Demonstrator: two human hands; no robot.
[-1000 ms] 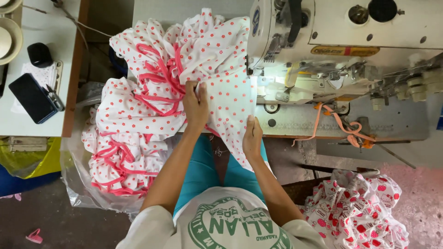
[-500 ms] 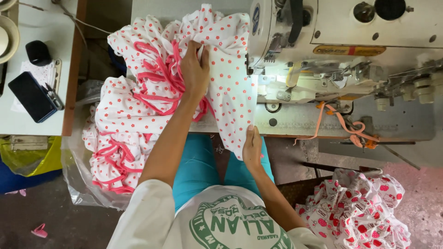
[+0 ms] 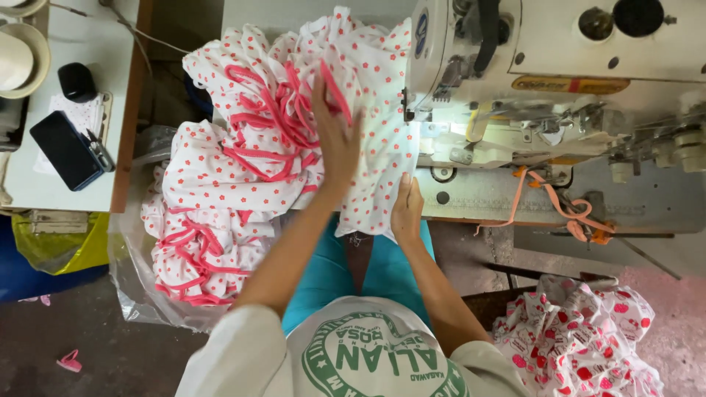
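Head view, straight down onto a sewing station. Landmark: industrial sewing machine (image 3: 559, 95), white, lamp lit under its arm.

Nearest the camera: white shirt with green print (image 3: 368, 360), teal trousers (image 3: 331, 272) below the machine's table edge.

Lower right of the machine, on the floor side: heap of white fabric with red print (image 3: 581, 345).

Lower left of the machine: clear plastic bag (image 3: 140, 294) sagging, holding more of the dotted pieces with pink binding.

Right hand (image 3: 407, 213) just left of the machine's bed, at the near table edge; fingers flat and pressed on the lower hem of the white garment with red dots (image 3: 375, 147); palm down, not clenched. Pinching or only pressing: cannot tell.

Left hand (image 3: 334, 136) further up, left of the needle area; open, fingers spread, laid flat on the same garment where the pink binding trim (image 3: 272, 125) bunches. No closed grip visible.

Garment itself: spread across the table left of the machine, right edge running up to the presser foot zone, rest piled in folds toward the far left, spilling down into the bag.

Right of the needle, on the machine bed: loose peach tape strip (image 3: 559, 206) hanging off the front edge.

Far left of the machine, side table (image 3: 110, 184): black phone (image 3: 65, 149), small scissors (image 3: 97, 149) beside it, black round object (image 3: 76, 81), paper sheet under these, white bowl (image 3: 18, 59) at the far corner.
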